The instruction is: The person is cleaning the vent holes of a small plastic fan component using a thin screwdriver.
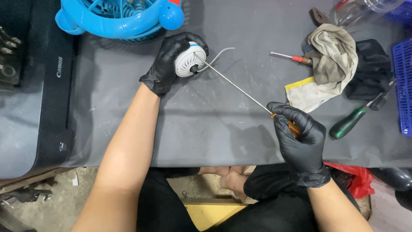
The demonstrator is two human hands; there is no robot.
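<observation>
Both hands wear black gloves and work over a dark grey table mat (pixel 206 124). Right hand (pixel 300 137), nearest the body at the mat's front right, is curled closed around the amber-orange handle of a long thin-shafted screwdriver (pixel 234 83); only a sliver of the handle shows between the fingers. Shaft runs diagonally up and left across the mat, tip meeting the dark centre hole of a small round white motor housing with vent slots (pixel 189 63). Left hand (pixel 169 60), farther back on the mat and left of centre, is wrapped over the housing's left and top sides, fingers closed on it, holding it with its slotted face turned toward the screwdriver. A thin white wire (pixel 221 52) leaves the housing to the right and lies on the mat. On the mat's right side: a green-handled screwdriver (pixel 348 122) near the front edge, a crumpled dirty beige rag with a yellow patch (pixel 328 68) behind it, a black cloth (pixel 371 68) beside the rag, and a small red-collared screwdriver (pixel 289 56) touching the rag's left. At the mat's rear left edge sits a bright blue plastic fan shell (pixel 116 17). Left of the mat stands a black printer (pixel 53 86). A blue plastic basket (pixel 402 81) overlaps the mat's right edge.
</observation>
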